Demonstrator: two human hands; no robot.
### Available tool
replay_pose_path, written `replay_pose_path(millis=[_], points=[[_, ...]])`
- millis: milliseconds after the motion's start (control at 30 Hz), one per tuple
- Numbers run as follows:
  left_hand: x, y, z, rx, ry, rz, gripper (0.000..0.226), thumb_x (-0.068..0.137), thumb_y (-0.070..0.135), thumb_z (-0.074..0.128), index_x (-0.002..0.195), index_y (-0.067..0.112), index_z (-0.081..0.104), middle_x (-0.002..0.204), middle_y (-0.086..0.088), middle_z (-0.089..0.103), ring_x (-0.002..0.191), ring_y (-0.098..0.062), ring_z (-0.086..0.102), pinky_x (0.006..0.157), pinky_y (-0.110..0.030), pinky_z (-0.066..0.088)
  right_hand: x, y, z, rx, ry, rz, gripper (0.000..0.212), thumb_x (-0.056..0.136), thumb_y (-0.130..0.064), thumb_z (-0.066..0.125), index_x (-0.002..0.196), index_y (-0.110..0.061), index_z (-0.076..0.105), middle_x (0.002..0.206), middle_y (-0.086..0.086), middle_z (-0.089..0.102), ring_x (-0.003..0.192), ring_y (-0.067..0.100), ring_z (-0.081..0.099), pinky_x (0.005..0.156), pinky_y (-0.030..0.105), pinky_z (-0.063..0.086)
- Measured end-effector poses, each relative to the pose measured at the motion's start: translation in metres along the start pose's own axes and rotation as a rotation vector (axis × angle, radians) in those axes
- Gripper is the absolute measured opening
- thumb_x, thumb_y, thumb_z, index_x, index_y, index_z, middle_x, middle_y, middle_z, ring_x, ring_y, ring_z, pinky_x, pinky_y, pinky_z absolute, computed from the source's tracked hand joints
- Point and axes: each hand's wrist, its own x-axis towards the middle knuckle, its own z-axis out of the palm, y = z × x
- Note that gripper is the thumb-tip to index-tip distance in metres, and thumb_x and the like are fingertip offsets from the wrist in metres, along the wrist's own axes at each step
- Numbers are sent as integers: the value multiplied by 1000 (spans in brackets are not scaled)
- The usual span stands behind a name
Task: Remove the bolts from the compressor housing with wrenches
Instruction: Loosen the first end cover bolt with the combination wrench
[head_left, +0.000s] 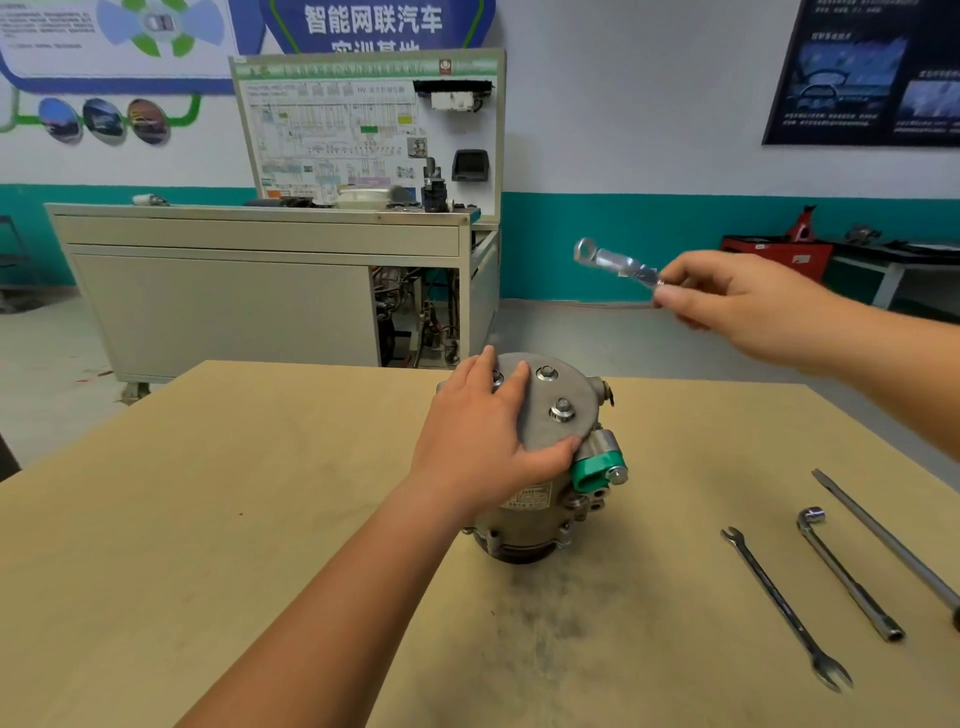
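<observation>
The grey compressor housing stands upright in the middle of the tan table. Two bolts show on its round top plate; a third is partly under my fingers. A green fitting sticks out on its right side. My left hand rests flat on the top plate, thumb at its near edge. My right hand is raised above and to the right of the housing and grips one end of a shiny ring wrench, whose ring end points up-left.
On the table at the right lie an open-ended spanner, an L-shaped socket wrench and a long rod-like tool. Beyond the table stand a grey training bench and a red tool cart.
</observation>
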Motion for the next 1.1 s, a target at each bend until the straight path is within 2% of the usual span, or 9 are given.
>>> replay_pose_path(millis=[33, 100, 233, 300, 433, 667, 867, 1000, 1100], points=[[0, 0, 0, 3, 2, 1, 99, 67, 77, 29, 151, 23, 25, 159, -9, 17, 143, -24, 15, 115, -36, 17, -6, -7, 0, 107, -9, 51, 13, 93, -28, 49, 84, -25, 58, 67, -2, 62, 60, 7, 62, 56, 21, 46], [1, 1, 1, 12, 6, 7, 100, 67, 77, 28, 150, 23, 26, 158, -10, 17, 143, -25, 15, 115, -36, 17, -24, -22, 7, 315, -153, 188, 16, 95, -23, 46, 89, -13, 57, 65, 4, 69, 56, 13, 68, 49, 20, 52], [3, 4, 0, 54, 13, 31, 104, 65, 80, 24, 150, 21, 26, 158, -12, 17, 143, -25, 16, 115, -35, 17, -58, -44, 36, 702, -368, 437, 24, 97, -23, 43, 101, -2, 54, 76, 9, 74, 53, 17, 68, 46, 22, 53], [3, 7, -1, 59, 10, 25, 111, 60, 84, 13, 151, 21, 25, 158, -13, 16, 144, -25, 15, 115, -35, 17, -65, -50, 49, 850, -418, 488, 28, 97, -23, 43, 104, 2, 54, 75, 10, 73, 48, 14, 66, 44, 21, 51], [2, 11, -2, 69, 4, 17, 116, 53, 77, 0, 152, 19, 22, 159, -15, 13, 145, -26, 12, 117, -37, 15, -67, -58, 62, 964, -475, 511, 28, 99, -21, 41, 85, -4, 58, 66, 9, 71, 41, 11, 61, 41, 20, 50], [1, 11, -3, 73, 5, 23, 116, 53, 76, 1, 152, 19, 22, 159, -15, 13, 145, -26, 12, 117, -37, 16, -65, -61, 65, 960, -455, 527, 23, 100, -23, 37, 90, -8, 51, 57, 9, 66, 35, 12, 56, 37, 20, 47], [1, 10, -2, 55, 0, 19, 114, 57, 82, 11, 151, 20, 23, 159, -13, 14, 145, -25, 12, 117, -37, 17, -62, -52, 58, 822, -481, 486, 26, 101, -25, 36, 96, -5, 53, 49, 4, 61, 31, 8, 49, 34, 16, 41], [2, 8, -1, 62, 14, 20, 105, 65, 80, 22, 151, 20, 24, 159, -13, 15, 145, -25, 13, 116, -35, 15, -56, -40, 48, 596, -653, 445, 30, 100, -32, 35, 90, -10, 52, 53, 3, 63, 34, 9, 52, 38, 17, 42], [1, 7, 0, 54, 16, 14, 103, 66, 79, 22, 151, 22, 23, 159, -12, 15, 145, -25, 13, 116, -34, 14, -39, -28, 27, 198, -750, 337, 35, 97, -40, 35, 81, -14, 53, 50, -3, 59, 39, 9, 49, 46, 17, 43]])
